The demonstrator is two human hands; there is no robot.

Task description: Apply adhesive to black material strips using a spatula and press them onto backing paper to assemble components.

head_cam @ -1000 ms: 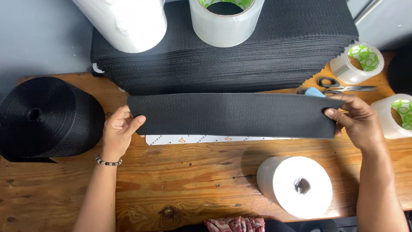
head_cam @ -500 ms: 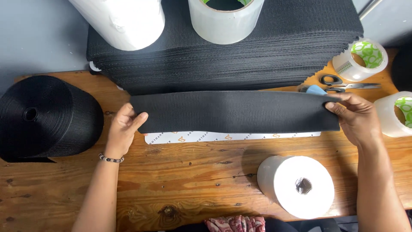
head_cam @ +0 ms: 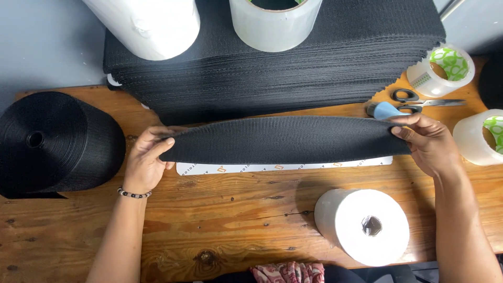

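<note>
Both hands, left hand [head_cam: 144, 165] and right hand [head_cam: 427, 144], pinch a bowed black strip [head_cam: 283, 139] above what seems a white backing strip [head_cam: 283, 167].

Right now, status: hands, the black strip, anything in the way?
Left hand and right hand pinch the ends of the black strip, bowed above the white backing strip. White roll sits nearer, apart.

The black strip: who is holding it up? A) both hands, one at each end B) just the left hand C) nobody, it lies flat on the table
A: the left hand grips one end of the black strip and the right hand pinches the other, so it bows upward above the white strip on the table.
</note>
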